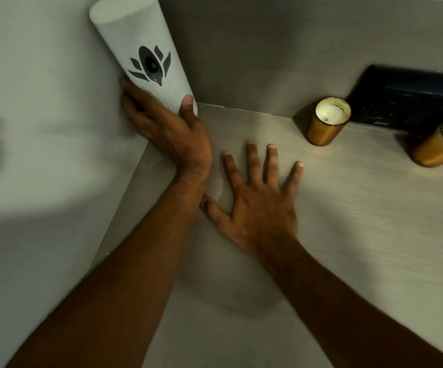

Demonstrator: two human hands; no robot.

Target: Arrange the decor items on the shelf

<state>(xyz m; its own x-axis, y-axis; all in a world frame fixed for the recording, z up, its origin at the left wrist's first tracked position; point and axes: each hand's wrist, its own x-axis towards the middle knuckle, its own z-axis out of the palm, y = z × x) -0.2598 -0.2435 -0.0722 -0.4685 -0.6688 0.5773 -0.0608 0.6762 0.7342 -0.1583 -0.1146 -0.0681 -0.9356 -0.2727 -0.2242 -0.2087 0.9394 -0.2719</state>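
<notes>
A tall white cylinder [138, 46] with a dark lotus-shaped mark stands in the back left corner of the grey shelf [347, 235]. My left hand [167, 128] grips its base, thumb on the front and fingers behind against the side wall. My right hand [260, 200] lies flat on the shelf, fingers spread, holding nothing. Two amber glass candles stand to the right: one [326, 120] near the back wall, the other [440, 142] at the frame's right edge.
A dark box [411, 99] leans against the back wall behind the candles. The grey side wall [42, 128] closes the shelf on the left, and the back wall [281, 49] runs behind it.
</notes>
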